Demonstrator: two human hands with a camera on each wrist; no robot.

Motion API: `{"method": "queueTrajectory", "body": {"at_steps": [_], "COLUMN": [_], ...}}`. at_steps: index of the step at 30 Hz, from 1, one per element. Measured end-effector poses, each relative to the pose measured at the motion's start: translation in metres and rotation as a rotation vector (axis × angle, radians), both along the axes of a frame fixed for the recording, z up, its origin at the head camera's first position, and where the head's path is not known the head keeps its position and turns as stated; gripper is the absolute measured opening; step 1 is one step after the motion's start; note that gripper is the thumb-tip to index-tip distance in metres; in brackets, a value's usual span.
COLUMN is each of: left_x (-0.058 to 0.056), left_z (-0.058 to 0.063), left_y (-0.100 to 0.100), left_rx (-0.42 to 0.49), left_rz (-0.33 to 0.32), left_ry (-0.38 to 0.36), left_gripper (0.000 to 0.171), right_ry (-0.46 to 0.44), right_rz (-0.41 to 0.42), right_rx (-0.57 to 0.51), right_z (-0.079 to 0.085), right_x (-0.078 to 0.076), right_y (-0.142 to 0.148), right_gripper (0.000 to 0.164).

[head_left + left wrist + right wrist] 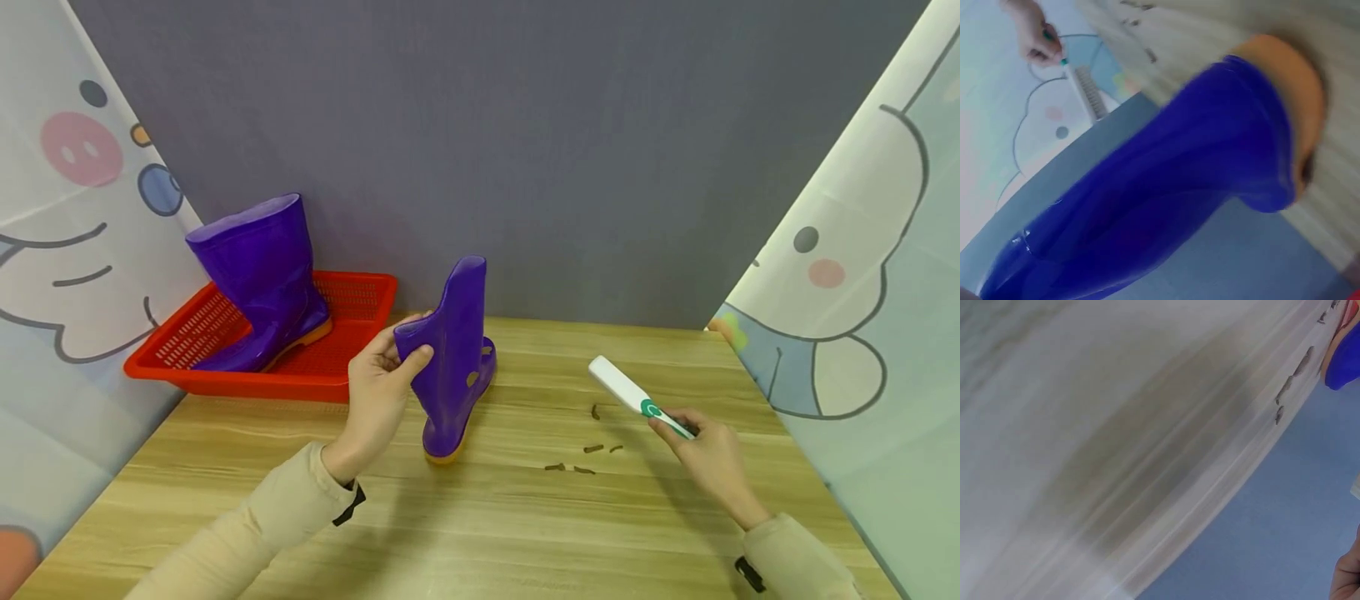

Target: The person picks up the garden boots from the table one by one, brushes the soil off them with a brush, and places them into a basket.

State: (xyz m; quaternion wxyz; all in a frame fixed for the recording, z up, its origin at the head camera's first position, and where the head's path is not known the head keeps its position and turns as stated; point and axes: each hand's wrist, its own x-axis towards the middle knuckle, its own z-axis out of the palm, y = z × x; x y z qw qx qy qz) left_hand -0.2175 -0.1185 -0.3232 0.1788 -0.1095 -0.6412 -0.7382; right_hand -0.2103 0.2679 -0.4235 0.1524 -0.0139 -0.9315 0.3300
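A purple rain boot (457, 358) with an orange sole stands on the wooden table, and my left hand (378, 387) grips its top edge, thumb outside. Brown marks show on its foot. In the left wrist view the same boot (1166, 169) fills the middle, its sole (1297, 94) on the table. To the right my right hand (708, 450) holds a white and green brush (622, 387) by its handle, above the table and apart from the boot. Its bristles (1089, 90) show in the left wrist view. Only part of the right hand (1346, 575) appears in its own wrist view.
A second purple boot (262, 283) stands in a red plastic basket (270, 386) at the back left. Several small brown bits (593, 448) lie on the table (510, 533) between the boot and the brush. A grey panel (525, 167) closes off the back.
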Motion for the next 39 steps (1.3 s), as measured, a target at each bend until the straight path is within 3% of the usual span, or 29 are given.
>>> {"method": "queueTrajectory", "body": {"at_steps": [4,9,16,22,28,35,39], "left_x": [-0.019,-0.041,-0.061,-0.064,-0.063,-0.061,-0.059], "left_z": [0.017,0.031,0.035,0.029,0.019,0.001,-0.005], "left_y": [0.01,0.019,0.024,0.023,0.02,0.005,-0.007], "left_rx": [0.07,0.093,0.26,0.318,0.29,0.23,0.191], "left_rz": [0.006,-0.019,-0.067,-0.146,-0.191,-0.189,-0.2], "left_ry": [-0.073,-0.124,-0.158,-0.144,-0.089,-0.046,-0.059], "left_gripper": [0.035,0.032,0.028,0.021,0.023,0.028,0.033], "right_ry": [0.035,0.064,0.038,0.065,0.089,0.072,0.048], "right_rz": [0.003,0.024,0.044,0.051,0.046,0.062,0.064], "right_rx": [-0.008,-0.022,-0.025,-0.027,-0.016,-0.026,-0.019], "right_z": [0.001,0.002,0.004,0.007,0.007,0.004,0.003], "right_x": [-0.001,-0.002,-0.005,-0.007,-0.008,-0.009,-0.009], "right_y": [-0.002,-0.001,-0.004,-0.005,-0.007,-0.009,-0.01], "right_gripper": [0.035,0.032,0.037,0.033,0.031,0.032,0.035]}}
